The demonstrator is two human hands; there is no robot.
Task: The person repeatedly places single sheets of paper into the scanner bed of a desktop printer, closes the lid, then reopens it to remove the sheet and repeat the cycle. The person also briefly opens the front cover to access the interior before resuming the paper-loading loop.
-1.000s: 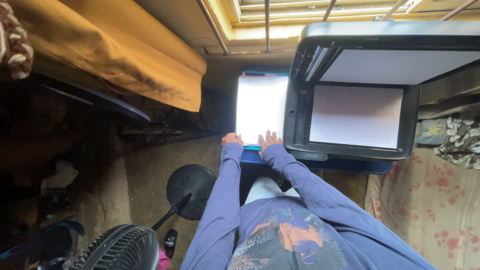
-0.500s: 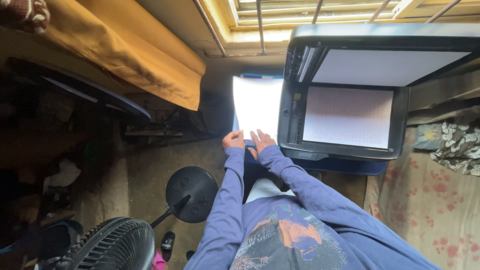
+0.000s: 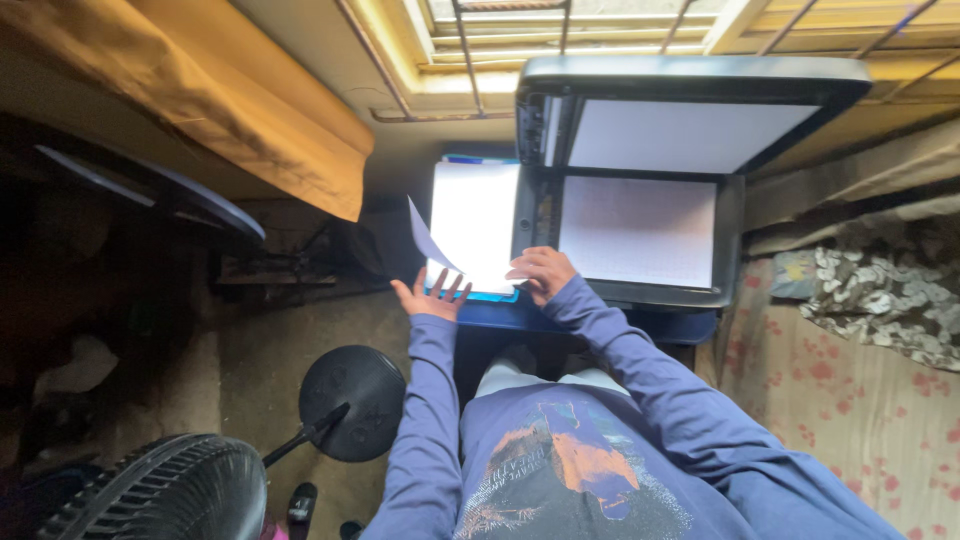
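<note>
Head view looks straight down the person's chest, so both arms run up the frame in blue sleeves and most of the body below the shirt is cut off at the lower edge. The left hand [image 3: 430, 297] lies with fingers spread and loose at the near edge of the paper stack [image 3: 475, 225], while one sheet [image 3: 425, 238] curls up just above it; whether the fingertips actually pinch that sheet cannot be told, since its lower edge is lost behind the hand. The right hand [image 3: 541, 274] is curled at the stack's near right corner, touching the paper beside the front of the scanner [image 3: 640, 235]; how firmly it grips is not clear. The stack is washed out by window light, so its sheets cannot be counted, and only a sliver of the blue surface [image 3: 590, 322] under it shows. One scanner stands open, its lid [image 3: 690, 125] raised, one page on the glass. To the left the room is dark: one fan [image 3: 160, 495], cut off at the bottom, with one round base [image 3: 352, 402], and one yellow cloth [image 3: 200, 100] hanging above.
</note>
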